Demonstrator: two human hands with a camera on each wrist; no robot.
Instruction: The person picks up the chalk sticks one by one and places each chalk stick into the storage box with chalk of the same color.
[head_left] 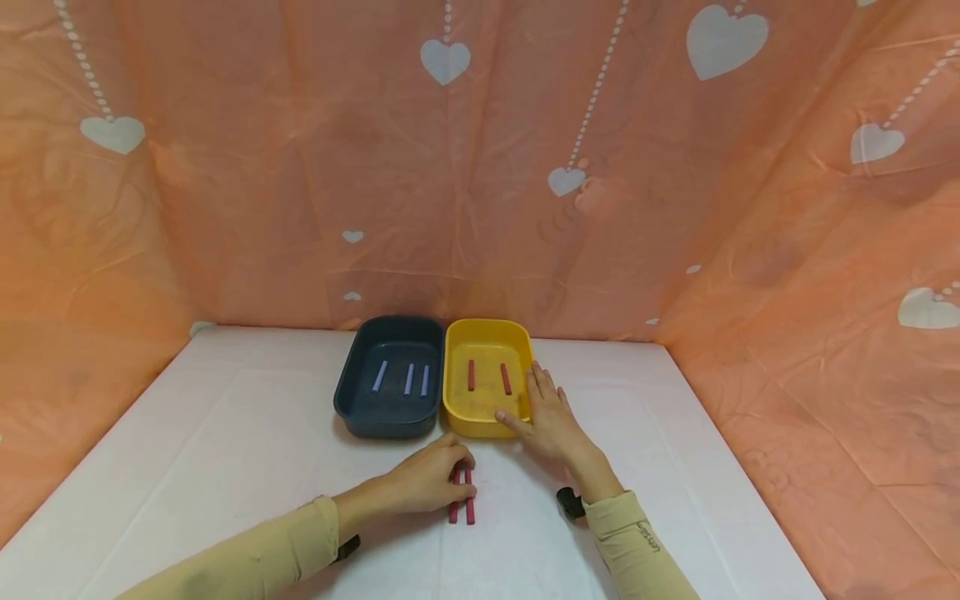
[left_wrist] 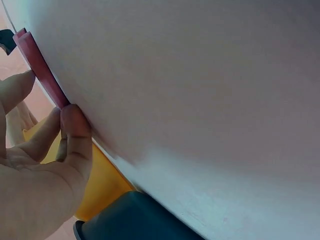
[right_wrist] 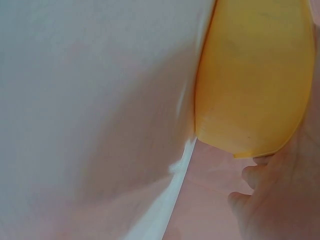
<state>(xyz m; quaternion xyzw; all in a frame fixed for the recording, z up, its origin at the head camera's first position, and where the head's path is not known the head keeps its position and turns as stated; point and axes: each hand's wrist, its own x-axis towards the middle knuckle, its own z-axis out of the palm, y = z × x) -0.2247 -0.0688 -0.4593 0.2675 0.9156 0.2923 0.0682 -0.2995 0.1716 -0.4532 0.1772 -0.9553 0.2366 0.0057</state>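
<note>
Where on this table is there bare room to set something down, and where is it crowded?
Bare: the table left of the dark tray, and right of the right hand. Crowded: the front centre, where the left hand pinches the red sticks before the yellow tray.

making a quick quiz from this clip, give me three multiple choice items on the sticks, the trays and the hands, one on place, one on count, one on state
1. Where do the two red sticks outside the trays lie?
A. on the white table
B. in the dark tray
C. on the right sleeve

2. How many pale blue sticks are in the dark tray?
A. one
B. three
C. five

3. What is the right hand doing?
A. clenched in the air
B. gripping a blue stick
C. resting flat against the yellow tray

Key: 1 A, they lie on the table under the left hand; 2 B, three lie side by side; 3 C, its fingers are straight along the tray's right side.
</note>
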